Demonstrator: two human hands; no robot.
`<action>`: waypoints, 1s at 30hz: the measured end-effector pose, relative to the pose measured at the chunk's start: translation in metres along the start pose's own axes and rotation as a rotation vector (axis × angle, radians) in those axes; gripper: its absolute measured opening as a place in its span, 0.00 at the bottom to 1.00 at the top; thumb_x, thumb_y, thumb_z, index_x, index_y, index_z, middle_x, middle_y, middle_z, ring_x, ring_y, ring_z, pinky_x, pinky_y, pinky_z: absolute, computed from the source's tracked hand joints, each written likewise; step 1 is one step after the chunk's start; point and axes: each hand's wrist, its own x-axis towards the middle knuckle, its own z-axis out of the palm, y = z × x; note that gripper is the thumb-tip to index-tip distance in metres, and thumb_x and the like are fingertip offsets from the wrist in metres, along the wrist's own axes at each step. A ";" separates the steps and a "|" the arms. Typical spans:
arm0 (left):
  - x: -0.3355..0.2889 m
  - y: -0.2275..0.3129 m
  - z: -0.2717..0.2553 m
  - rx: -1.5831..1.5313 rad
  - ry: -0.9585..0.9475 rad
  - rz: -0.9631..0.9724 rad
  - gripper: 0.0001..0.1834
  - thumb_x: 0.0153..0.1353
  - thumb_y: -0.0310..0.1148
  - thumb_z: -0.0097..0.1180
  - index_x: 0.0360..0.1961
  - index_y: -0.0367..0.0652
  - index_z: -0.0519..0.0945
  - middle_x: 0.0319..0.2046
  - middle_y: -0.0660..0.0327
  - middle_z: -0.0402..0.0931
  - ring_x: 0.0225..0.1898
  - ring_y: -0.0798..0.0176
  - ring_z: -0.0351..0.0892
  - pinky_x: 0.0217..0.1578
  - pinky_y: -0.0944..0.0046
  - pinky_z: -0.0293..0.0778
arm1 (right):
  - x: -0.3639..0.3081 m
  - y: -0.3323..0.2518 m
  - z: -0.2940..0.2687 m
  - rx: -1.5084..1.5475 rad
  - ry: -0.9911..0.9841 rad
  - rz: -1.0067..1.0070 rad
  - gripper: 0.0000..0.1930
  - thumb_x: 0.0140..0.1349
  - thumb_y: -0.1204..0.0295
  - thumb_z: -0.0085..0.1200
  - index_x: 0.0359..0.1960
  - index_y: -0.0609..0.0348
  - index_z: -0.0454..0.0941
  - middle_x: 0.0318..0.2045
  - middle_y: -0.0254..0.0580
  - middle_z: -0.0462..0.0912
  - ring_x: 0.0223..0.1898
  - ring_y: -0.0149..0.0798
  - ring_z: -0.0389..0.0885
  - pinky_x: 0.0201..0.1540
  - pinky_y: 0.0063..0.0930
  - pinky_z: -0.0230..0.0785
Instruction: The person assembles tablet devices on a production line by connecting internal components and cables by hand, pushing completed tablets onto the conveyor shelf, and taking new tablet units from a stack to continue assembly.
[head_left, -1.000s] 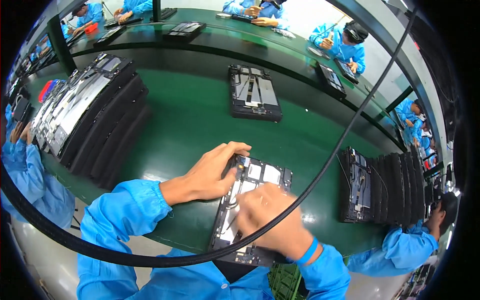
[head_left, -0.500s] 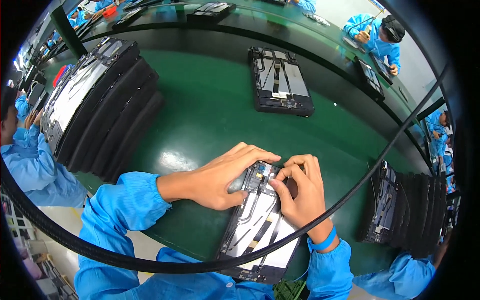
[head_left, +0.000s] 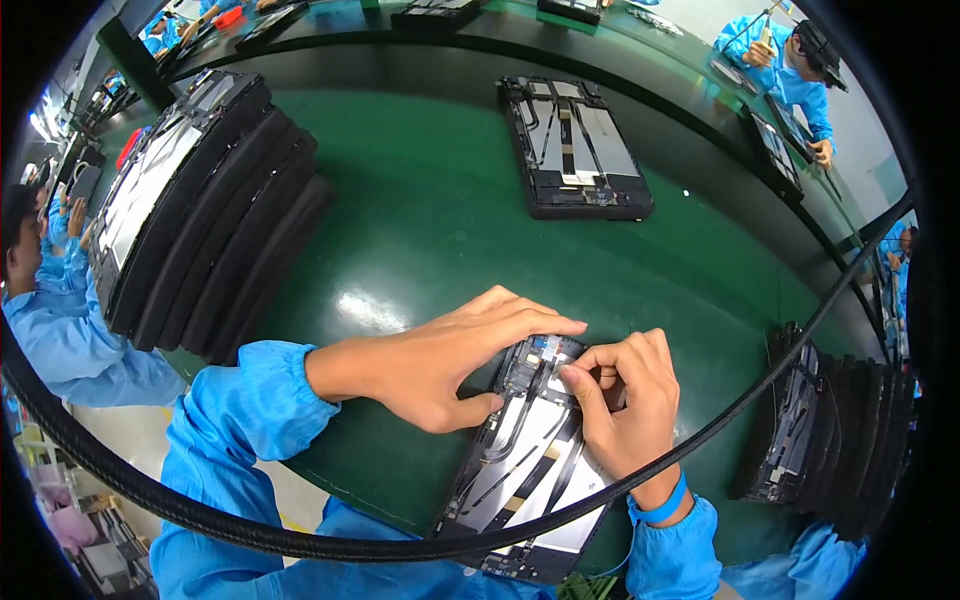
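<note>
In front of me an opened tablet (head_left: 530, 430) lies slanted on the green table, with pale battery plates, dark flex cables and small boards exposed. My left hand (head_left: 440, 370) steadies its top end, thumb on the left edge and fingers stretched across the far edge. At the upper right corner my right hand (head_left: 630, 400) is closed in a pinch, thumb and index tips pressed down at the small parts there. Whatever sits between those tips is too small or hidden to make out. Round my right wrist runs a blue band (head_left: 661, 501).
Another opened tablet (head_left: 577, 150) lies farther back on the table (head_left: 420, 230). Stacks of tablets in black foam trays stand at left (head_left: 215, 215) and right (head_left: 840, 430). A thick black cable (head_left: 330, 543) arcs across the view. Co-workers in blue sit around.
The view has shifted slightly, moving the far tablet up and right in the picture. My right hand's index finger has come closer to the thumb at the tablet's corner. My left hand keeps its hold.
</note>
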 end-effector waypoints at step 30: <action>0.004 0.001 0.020 0.057 0.136 0.054 0.57 0.49 0.24 0.58 0.87 0.40 0.61 0.74 0.42 0.70 0.72 0.36 0.66 0.75 0.39 0.60 | 0.002 0.005 -0.011 0.071 -0.107 0.101 0.08 0.52 0.74 0.79 0.26 0.56 0.89 0.18 0.30 0.67 0.27 0.34 0.64 0.38 0.35 0.56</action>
